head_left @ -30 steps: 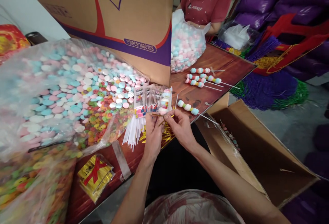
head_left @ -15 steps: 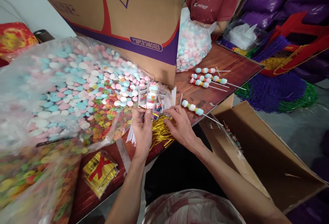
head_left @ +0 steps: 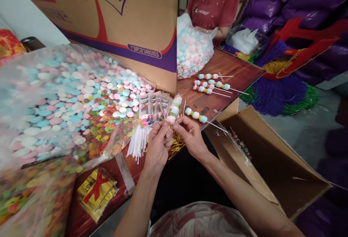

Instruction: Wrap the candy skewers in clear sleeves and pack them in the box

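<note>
My left hand (head_left: 157, 143) and my right hand (head_left: 190, 134) meet over the table's front edge, both pinched at the base of a wrapped candy skewer (head_left: 174, 108) in a clear sleeve. The skewer tilts up and away from my fingers. Gold twist ties (head_left: 176, 143) lie in a heap just under my hands. A bundle of white sticks (head_left: 138, 142) rests left of my left hand. Printed clear sleeves (head_left: 152, 109) lie beyond it. One unwrapped candy skewer (head_left: 196, 114) lies on the table right of my right hand.
A big clear bag of pastel and ring candies (head_left: 67, 99) fills the left. A tall cardboard box (head_left: 116, 19) stands behind. Three skewers (head_left: 210, 83) lie farther back. A person in a red shirt (head_left: 214, 4) handles another candy bag (head_left: 191, 50). An open carton (head_left: 266, 160) sits right.
My left hand carried the wrapped skewer from the left back toward the middle. My right hand rose off the gold ties and joined it at the skewer's base.
</note>
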`<state>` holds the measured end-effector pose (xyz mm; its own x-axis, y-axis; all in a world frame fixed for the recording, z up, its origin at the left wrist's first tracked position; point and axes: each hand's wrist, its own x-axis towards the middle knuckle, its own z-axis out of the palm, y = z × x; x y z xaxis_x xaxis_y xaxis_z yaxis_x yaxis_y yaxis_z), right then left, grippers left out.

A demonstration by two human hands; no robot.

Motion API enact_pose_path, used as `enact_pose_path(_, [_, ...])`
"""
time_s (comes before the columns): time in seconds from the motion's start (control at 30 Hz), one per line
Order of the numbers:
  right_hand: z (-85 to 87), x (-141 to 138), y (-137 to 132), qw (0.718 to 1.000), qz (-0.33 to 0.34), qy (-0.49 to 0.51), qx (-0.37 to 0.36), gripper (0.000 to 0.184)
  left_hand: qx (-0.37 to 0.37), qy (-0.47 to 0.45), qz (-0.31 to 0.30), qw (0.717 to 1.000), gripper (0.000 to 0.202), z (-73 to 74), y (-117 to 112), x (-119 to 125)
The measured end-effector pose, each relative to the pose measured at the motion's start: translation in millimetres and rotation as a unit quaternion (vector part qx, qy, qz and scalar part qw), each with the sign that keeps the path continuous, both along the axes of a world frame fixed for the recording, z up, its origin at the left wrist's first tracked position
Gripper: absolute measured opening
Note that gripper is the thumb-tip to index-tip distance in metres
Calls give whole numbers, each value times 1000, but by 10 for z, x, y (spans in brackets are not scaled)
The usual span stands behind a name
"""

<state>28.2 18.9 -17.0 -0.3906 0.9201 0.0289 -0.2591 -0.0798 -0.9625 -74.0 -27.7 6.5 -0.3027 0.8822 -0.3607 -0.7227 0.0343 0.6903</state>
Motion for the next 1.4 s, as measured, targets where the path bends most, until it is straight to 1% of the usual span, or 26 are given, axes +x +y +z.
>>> enact_pose_path(0.07, [22,94,17,999,45,24,-19,25,-40,-106,-44,993,20,68,-21,16])
enact_pose_path(0.13, [70,209,53,993,108,31,-38,30,-72,-185,-79,977,21,118,-51,30])
enact_pose_path(0.2, [115,324,103,987,163,2,-11,30,-91,-209,-105,968,23,131,-73,50])
enact_pose_path(0.23, [126,372,125,984,176,-25,25,28,-96,-199,-122,968,22,119,-76,66])
enact_pose_path(0.27, [126,407,140,980,173,-59,75,24,-98,-173,-143,970,21,95,-74,87])
enact_pose_path(0.3, [115,427,146,974,152,-99,133,20,-97,-130,-159,974,21,60,-66,114])
enact_pose_path(0.33, [97,433,140,964,116,-141,194,16,-92,-70,-158,981,20,17,-54,145])
enact_pose_path(0.4, [54,413,100,929,20,-223,295,12,-74,80,-107,988,22,-79,-23,216])
enact_pose_path(0.43, [39,395,72,909,-22,-256,328,11,-63,155,-59,984,24,-123,-7,252])
enact_pose_path(0.47, [34,381,47,897,-48,-284,336,11,-50,216,-25,975,24,-161,8,284])
enact_pose_path(0.53, [51,376,18,892,-91,-310,316,9,-25,283,1,959,23,-210,38,334])
enact_pose_path(0.57, [70,389,18,899,-96,-311,292,8,-18,293,-3,956,23,-223,55,352])
enact_pose_path(0.63, [106,441,43,926,-87,-287,230,6,-19,276,-25,961,24,-234,94,380])
enact_pose_path(0.73, [107,547,97,975,-40,-193,98,6,-39,203,-67,976,33,-225,180,425])
enact_pose_path(0.8, [66,619,115,991,-14,-133,30,12,-56,131,-94,985,39,-205,245,461])
enact_pose_path(0.83, [38,657,116,992,-20,-123,29,15,-66,91,-103,988,41,-191,276,479])
enact_pose_path(0.87, [10,700,113,989,-39,-130,58,16,-77,53,-110,990,43,-176,303,495])
enact_pose_path(0.9, [-19,746,109,979,-65,-154,116,16,-87,19,-116,989,44,-161,326,510])
enact_pose_path(0.93, [-46,796,106,959,-93,-190,191,17,-97,-9,-120,988,45,-147,344,524])
enact_pose_path(1.0, [-96,892,106,893,-125,-274,334,25,-117,-49,-126,984,47,-126,367,552])
enact_pose_path(1.03, [-117,934,113,858,-128,-314,386,28,-126,-64,-129,982,48,-119,374,566])
enact_pose_path(1.1, [-142,990,138,802,-130,-371,449,28,-137,-87,-131,978,48,-112,381,601])
enact_pose_path(1.17, [-137,1005,176,767,-147,-393,485,24,-130,-101,-132,977,44,-110,382,644])
enact_pose_path(1.3, [-57,939,234,722,-216,-372,542,18,-94,-89,-141,982,31,-125,385,738])
enact_pose_path(1.37, [-19,891,227,728,-229,-368,531,18,-100,-74,-142,982,24,-151,412,762])
enact_pose_path(1.4, [-8,871,211,743,-232,-367,509,17,-104,-71,-149,981,21,-170,439,762])
